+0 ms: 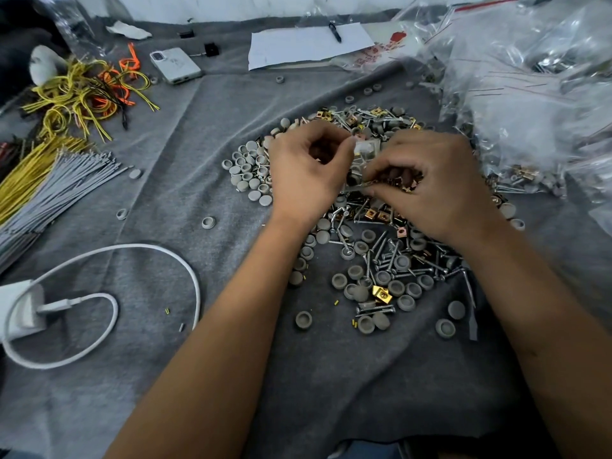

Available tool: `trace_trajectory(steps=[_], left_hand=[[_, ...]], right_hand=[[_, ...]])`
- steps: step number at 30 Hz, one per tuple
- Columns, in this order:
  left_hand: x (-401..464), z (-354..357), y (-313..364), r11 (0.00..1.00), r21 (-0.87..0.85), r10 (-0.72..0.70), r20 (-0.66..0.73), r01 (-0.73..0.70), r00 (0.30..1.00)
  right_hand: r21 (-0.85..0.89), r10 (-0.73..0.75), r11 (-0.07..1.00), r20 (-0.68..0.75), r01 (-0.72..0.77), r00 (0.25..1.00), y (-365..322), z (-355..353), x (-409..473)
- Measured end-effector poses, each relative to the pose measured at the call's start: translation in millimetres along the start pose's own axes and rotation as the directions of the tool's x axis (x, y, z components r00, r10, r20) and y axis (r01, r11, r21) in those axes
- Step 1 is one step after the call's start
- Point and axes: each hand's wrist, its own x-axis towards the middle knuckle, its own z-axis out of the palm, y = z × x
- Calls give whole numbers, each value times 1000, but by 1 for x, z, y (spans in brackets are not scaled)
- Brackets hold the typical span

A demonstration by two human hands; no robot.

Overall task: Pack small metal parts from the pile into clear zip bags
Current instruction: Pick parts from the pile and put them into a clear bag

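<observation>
Across the whole work surface lay a grey cloth (185, 180), and everything else sat on it. Largest upon it was the heap of clear zip bags (530, 104), piled to the right of and beyond the pile of parts (374, 260). That pile of screws, grey caps and gold-coloured square clips spread over the middle of the cloth. Left of the pile lay bundles of grey and yellow ties (56, 180), and beyond them a tangle of yellow and orange wires (86, 91). Nearer than the ties, still left of the pile, a white charger (23, 309) lay with its cable looped. Beyond the pile rested a white sheet of paper (308, 44) with a pen (335, 32) on it, and left of that a white phone (175, 65).

Both hands hung over the far half of the pile. The left hand (304, 170) pinched the upper edge of a small clear bag (362, 154) between thumb and curled fingers. The right hand (430, 180), fingers bent, gripped the same bag's lower part, just above the parts.
</observation>
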Motion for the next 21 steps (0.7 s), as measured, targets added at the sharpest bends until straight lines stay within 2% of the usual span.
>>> trace_trajectory(steps=[3,7,12,16,18,21], left_hand=[[-1,2,1,1000,9,27,67,-28,997],[-1,4,1,1000,-13,9,86,-8,996],[0,2,0,1000,-6,14,75,-14,997],[2,0,-3,997,74,24,66,-29,998],[2,-1,-5,995,97,18,79,-26,997],[3,-2,-6,991,129,33,93,-45,995]], right_hand=[[-48,32,998,-67,-36,997,2,4,-1],[-84,79,992,-121,-89,990,3,9,0],[-46,123,990,-171,-132,978,3,11,0],[5,165,986,-220,-168,961,5,5,0],[30,184,983,-178,-182,967,8,1,0],[7,163,987,52,-163,985,14,-7,-1]])
